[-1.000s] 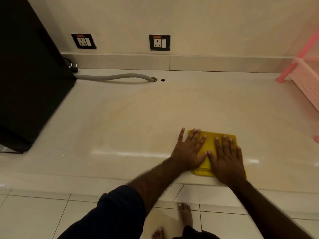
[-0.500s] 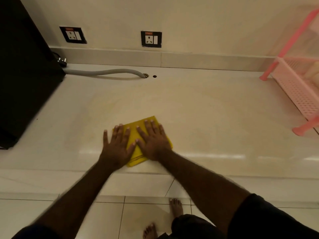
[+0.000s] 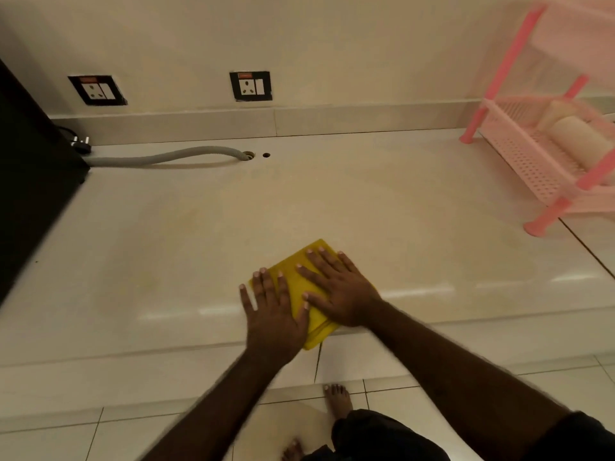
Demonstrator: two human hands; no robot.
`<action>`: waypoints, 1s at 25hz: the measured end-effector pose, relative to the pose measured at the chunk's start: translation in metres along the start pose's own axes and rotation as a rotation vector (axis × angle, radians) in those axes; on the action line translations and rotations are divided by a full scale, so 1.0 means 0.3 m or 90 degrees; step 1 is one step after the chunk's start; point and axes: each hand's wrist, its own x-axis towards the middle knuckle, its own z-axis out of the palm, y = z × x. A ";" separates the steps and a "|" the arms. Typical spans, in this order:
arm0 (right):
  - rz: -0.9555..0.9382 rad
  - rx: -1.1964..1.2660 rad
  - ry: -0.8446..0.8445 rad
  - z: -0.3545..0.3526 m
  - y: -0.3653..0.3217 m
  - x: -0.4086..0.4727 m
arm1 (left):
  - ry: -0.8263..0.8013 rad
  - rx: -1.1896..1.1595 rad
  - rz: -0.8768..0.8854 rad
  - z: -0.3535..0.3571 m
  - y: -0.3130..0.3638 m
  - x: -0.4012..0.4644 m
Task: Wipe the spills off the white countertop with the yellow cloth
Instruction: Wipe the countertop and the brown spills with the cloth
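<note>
Swept back rightward from the previous pass — yellow cloth [image 3: 299,287] pinned flat under left hand [image 3: 273,314] and right hand [image 3: 339,291], fingers spread, at the white countertop [image 3: 366,201] front edge, one corner overhanging. Wiping mid-course; wide bare surface beyond — pink rack [image 3: 539,161] right, black appliance [image 3: 36,194] left, grey hose [image 3: 166,157] behind.

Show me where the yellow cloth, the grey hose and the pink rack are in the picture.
yellow cloth [image 3: 293,277]: head view, on the bare patch between the two hands.
grey hose [image 3: 159,158]: head view, on the middle of its length.
pink rack [image 3: 535,164]: head view, on the perforated lower shelf.
</note>
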 end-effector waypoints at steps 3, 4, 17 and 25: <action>0.118 -0.021 -0.002 -0.023 0.122 -0.160 | -0.026 -0.034 0.095 0.015 0.166 0.044; 0.156 -0.020 0.001 -0.025 0.154 -0.215 | -0.036 -0.047 0.120 0.023 0.217 0.053; 0.432 -0.014 0.043 -0.059 0.495 -0.350 | -0.075 -0.064 0.328 0.134 0.584 0.448; 0.349 0.009 0.044 -0.076 0.636 0.105 | -0.047 -0.041 0.240 0.165 0.426 0.807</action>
